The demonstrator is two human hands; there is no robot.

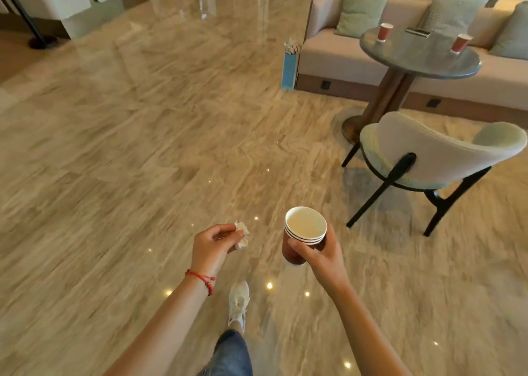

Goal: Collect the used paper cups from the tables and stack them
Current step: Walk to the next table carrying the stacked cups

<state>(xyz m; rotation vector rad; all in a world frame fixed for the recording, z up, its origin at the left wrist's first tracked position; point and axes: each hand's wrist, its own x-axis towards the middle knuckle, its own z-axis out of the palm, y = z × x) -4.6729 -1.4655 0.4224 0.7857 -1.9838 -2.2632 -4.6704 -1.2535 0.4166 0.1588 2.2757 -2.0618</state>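
Head view: a stack of paper cups (304, 234), three rims showing, is gripped by the right hand (320, 257), whose fingers are curled round the stack just under the rims; the brown base hangs below the fingers, and the stack is held upright over the marble floor (128, 147). A crumpled white napkin (243, 235) is pinched by the left hand (213, 247) at its fingertips. A red cord bracelet (201, 280) is worn on the left wrist. Two more red paper cups are seen on the round table (414, 58): one cup (385, 32) near its far left edge, the other cup (460, 43) near its right edge, well apart. A padded chair (434, 152) is set before the table, a sofa (343, 55) behind it.
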